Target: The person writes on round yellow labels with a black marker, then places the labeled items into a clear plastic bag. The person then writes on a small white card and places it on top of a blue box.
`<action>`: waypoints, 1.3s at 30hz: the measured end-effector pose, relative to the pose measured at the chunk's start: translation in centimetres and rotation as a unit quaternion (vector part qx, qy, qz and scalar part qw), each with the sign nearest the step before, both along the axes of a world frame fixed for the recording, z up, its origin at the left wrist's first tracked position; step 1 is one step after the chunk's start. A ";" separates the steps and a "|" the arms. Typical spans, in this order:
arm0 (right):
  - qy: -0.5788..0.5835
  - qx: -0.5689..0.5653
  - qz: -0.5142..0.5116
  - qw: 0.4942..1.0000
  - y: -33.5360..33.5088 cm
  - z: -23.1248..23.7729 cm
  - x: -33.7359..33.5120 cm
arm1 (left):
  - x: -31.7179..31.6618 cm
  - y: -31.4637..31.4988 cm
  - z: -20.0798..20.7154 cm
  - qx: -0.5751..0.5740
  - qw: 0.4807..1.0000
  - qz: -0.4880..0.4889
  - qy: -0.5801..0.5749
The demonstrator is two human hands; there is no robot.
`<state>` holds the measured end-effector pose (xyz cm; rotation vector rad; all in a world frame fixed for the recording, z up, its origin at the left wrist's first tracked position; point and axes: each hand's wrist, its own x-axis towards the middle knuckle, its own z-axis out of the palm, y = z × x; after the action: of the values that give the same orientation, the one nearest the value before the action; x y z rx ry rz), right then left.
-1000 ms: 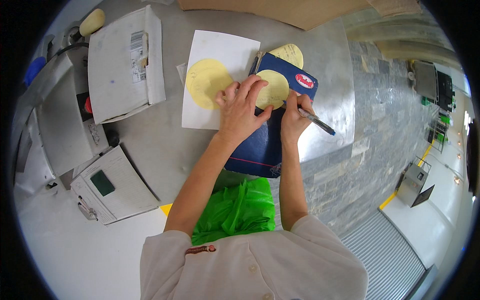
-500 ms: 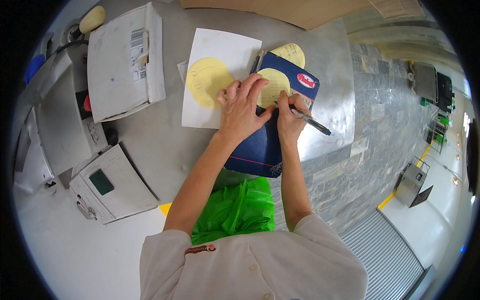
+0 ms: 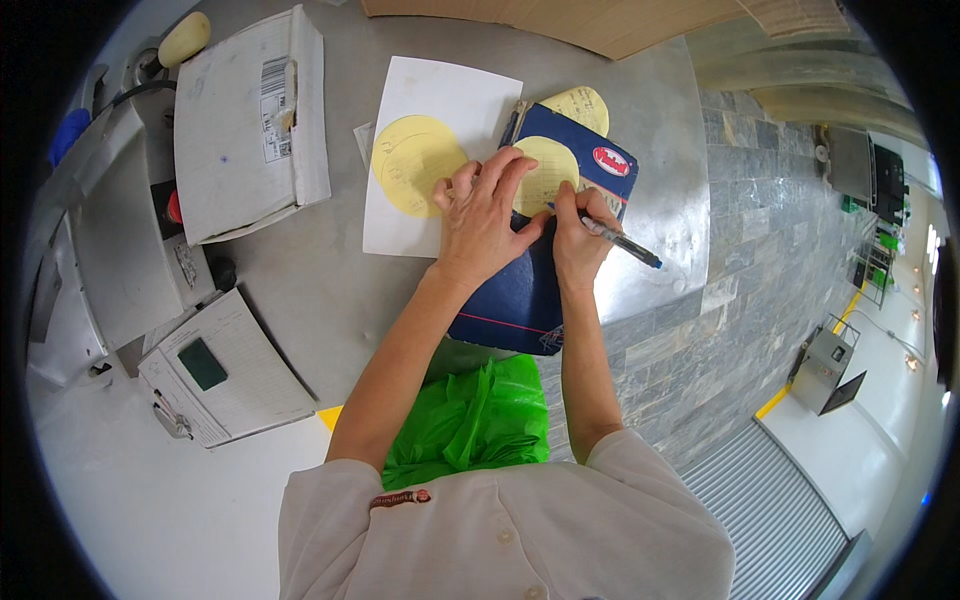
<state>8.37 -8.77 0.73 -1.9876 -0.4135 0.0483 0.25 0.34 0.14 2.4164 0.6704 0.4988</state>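
My right hand [image 3: 580, 245] is closed round a pen [image 3: 625, 243] with a dark barrel and a blue end. The pen's tip meets the lower right part of a round yellow paper [image 3: 545, 180] that bears some writing. On the left edge of that paper rest the fingers of my left hand [image 3: 483, 220], spread and bent, with the thumb apart near the pen tip. Beneath both hands lies a dark blue folder [image 3: 515, 295] with a red and white label. Another yellow round [image 3: 415, 160] lies on a white sheet [image 3: 445, 85] to the left. A third yellow paper [image 3: 582, 105] shows behind the folder.
The metal table [image 3: 330, 290] carries a worn white box [image 3: 240, 130] at the left and cardboard [image 3: 560, 25] at the far edge. A clipboard with papers [image 3: 250, 375] and a dark green rectangle [image 3: 203, 364] lie nearer left. Green plastic [image 3: 470, 420] hangs below my arms.
Hardly anything differs. Both hands stay in place, the pen tip still on the yellow round.
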 end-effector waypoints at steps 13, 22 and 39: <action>-0.012 0.007 -0.014 1.000 0.0 -0.4 0.1 | 0.0 0.0 0.1 -0.017 1.000 -0.003 0.004; -0.019 -0.016 -0.004 1.000 -0.2 -0.3 0.3 | -0.1 0.0 0.0 -0.019 1.000 -0.003 0.005; -0.053 -0.012 0.014 0.998 -0.3 -0.5 0.4 | 0.0 0.0 0.0 -0.013 1.000 -0.004 0.001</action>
<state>8.81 -9.11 0.23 -2.0149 -0.5107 -0.0356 0.25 0.33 0.16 2.3949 0.6634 0.4809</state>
